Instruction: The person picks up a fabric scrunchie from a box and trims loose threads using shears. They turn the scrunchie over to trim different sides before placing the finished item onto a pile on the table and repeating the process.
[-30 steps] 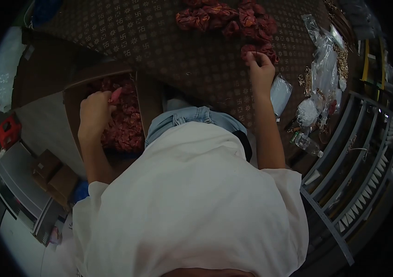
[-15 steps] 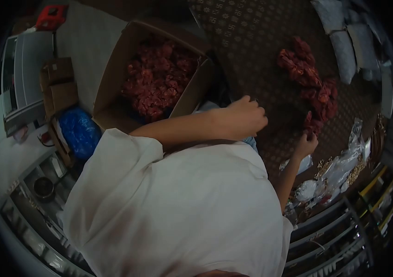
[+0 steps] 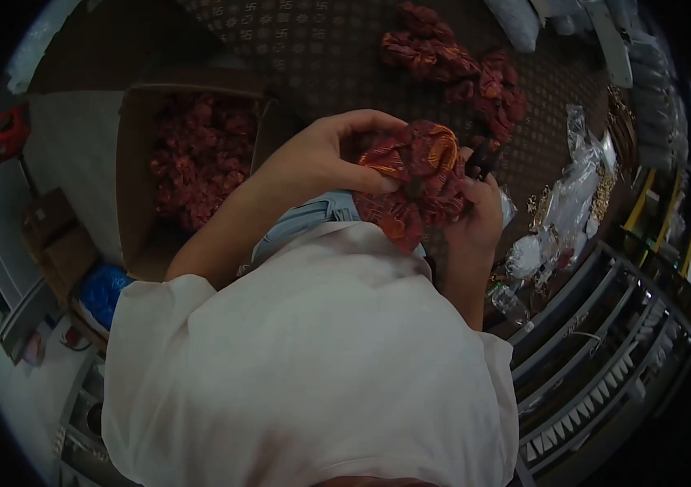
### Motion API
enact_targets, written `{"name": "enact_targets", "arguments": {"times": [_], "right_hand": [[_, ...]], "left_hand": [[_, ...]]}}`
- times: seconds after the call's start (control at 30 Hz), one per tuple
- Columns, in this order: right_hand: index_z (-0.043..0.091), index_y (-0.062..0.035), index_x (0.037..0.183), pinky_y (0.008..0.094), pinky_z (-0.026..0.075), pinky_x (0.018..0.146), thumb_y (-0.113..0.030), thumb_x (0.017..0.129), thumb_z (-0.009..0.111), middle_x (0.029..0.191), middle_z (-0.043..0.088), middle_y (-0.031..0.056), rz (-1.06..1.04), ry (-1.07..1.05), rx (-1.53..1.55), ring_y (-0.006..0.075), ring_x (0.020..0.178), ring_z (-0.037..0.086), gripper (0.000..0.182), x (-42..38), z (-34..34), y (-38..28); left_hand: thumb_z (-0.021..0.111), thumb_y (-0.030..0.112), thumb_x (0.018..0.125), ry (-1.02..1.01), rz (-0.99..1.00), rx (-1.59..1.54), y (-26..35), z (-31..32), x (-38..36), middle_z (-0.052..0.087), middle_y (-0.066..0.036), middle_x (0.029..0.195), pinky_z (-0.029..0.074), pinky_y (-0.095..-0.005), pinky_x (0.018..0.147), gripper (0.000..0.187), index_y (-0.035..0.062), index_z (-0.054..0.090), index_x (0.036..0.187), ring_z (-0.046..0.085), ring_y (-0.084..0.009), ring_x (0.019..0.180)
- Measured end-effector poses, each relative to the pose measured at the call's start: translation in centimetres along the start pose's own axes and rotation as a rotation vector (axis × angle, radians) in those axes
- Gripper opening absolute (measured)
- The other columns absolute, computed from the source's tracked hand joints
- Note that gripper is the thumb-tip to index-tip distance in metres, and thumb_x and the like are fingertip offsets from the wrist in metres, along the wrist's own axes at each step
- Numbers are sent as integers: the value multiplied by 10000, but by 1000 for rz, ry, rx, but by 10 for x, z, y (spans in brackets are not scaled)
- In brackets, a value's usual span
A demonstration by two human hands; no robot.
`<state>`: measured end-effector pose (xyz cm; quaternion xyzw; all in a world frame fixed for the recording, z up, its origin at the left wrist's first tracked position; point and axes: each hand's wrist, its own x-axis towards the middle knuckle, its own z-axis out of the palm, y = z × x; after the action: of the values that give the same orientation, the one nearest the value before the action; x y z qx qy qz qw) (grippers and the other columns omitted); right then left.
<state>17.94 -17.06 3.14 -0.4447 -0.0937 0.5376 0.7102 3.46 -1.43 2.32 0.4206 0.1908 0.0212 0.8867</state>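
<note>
A ruffled red fabric scrunchie (image 3: 417, 217) with orange-gold print is between my two hands, in front of my shirt. My left hand (image 3: 349, 154) grips its left side, thumb in front and fingers behind the folds. On the right edge, the fingers of my right hand (image 3: 479, 213) are closed on the cloth. A slim dark thing (image 3: 483, 152) sticks up at the right fingertips; I cannot tell what it is. Just beyond, a row of similar red scrunchies (image 3: 498, 91) lies on the brown patterned surface (image 3: 297, 36).
To the left stands an open cardboard box (image 3: 136, 174) heaped with red scrunchies (image 3: 199, 154). Clear plastic bags (image 3: 564, 199) and gold-coloured chains (image 3: 605, 195) lie at the right, beside grey slatted racks (image 3: 581, 341). A blue plastic bag (image 3: 102, 294) is at far left.
My right hand has come from the end of the scrunchie row to my front. My left hand, loosely curled and apart before, now grips the scrunchie too. The view has shifted.
</note>
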Motion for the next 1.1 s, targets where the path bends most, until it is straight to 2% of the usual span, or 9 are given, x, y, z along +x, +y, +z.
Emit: {"name": "enact_targets", "arguments": {"times": [0.1,0.27,0.5,0.57,0.73,0.83,0.97,1.03,1.1], "right_hand": [[508,16,990,259,467,707,-134,790,545,868,570,85,-1,164,-61,145,768,563,253,-4,18,4],[532,4,959,159,374,488,-36,812,553,813,585,50,-138,199,-175,51,590,506,153,-10,21,4],[540,3,974,143,318,443,3,811,535,771,591,35,-136,339,39,26,565,490,163,-12,13,6],[552,5,958,151,381,488,15,796,550,790,600,42,-157,174,-9,41,602,520,162,-15,8,2],[570,16,948,180,454,617,9,776,585,807,606,44,-165,258,-508,72,695,560,172,-24,40,-12],[569,18,962,185,459,652,-6,765,609,820,609,46,-98,194,-571,78,727,565,203,-23,48,-9],[550,14,999,191,458,665,-30,746,649,857,609,54,-161,254,-441,79,742,563,275,-24,51,-9],[545,12,1009,194,459,667,-40,746,656,851,608,51,-228,229,-497,76,740,562,290,-26,46,-6],[539,9,1018,197,459,670,-51,745,664,846,607,49,-294,206,-553,74,738,561,306,-27,48,-2]], "left_hand": [[710,2,644,52,70,23,1,5,-5,593,-72,974,473,-256,782,487,-7,506,1086,572,-125,891],[702,-10,644,118,119,96,3,5,-11,609,-39,871,487,-236,727,382,8,538,988,581,-94,800],[703,-3,643,168,127,81,6,9,-14,603,-23,821,491,-224,696,310,20,566,921,574,-77,756],[706,9,642,142,99,90,5,7,-14,598,-31,863,489,-240,723,334,19,567,946,570,-88,799],[725,86,641,269,659,783,12,19,-8,521,-88,1061,433,-308,839,487,47,547,1093,487,-147,1014],[725,77,645,13,593,966,27,25,-12,564,-94,970,468,-271,760,479,52,557,1093,554,-136,902],[718,63,664,21,377,755,21,23,-12,600,-71,866,490,-222,647,415,28,578,1053,595,-111,743],[705,46,685,207,262,374,18,27,-15,613,-48,790,480,-183,546,328,4,597,992,592,-90,620],[691,47,703,234,205,268,23,28,-17,611,-45,797,484,-184,566,284,-3,593,965,593,-88,644]]}}
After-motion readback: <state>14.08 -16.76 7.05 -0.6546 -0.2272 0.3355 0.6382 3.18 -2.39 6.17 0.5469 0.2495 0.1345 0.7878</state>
